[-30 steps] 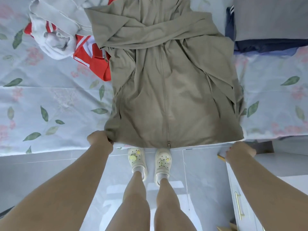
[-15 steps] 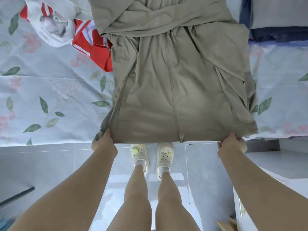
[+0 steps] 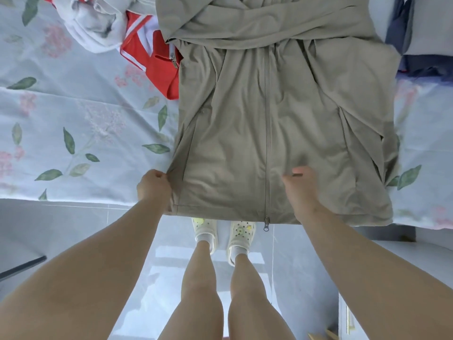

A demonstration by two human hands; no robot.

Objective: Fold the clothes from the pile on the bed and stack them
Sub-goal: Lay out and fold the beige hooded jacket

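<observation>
Your left hand (image 3: 154, 186) pinches the near-left edge of the khaki jacket (image 3: 245, 133), fingers (image 3: 158, 175) clenched on the cloth. Your right hand (image 3: 302, 192) rests flat, fingers released, just right of its zipper (image 3: 267, 143). The jacket lies spread on the bed (image 3: 73, 114), hem nearest you.

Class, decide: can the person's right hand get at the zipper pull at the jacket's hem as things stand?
Probably yes. The right hand lies on the jacket beside its zipper, and the zipper pull hangs uncovered at the hem nearby.
</observation>
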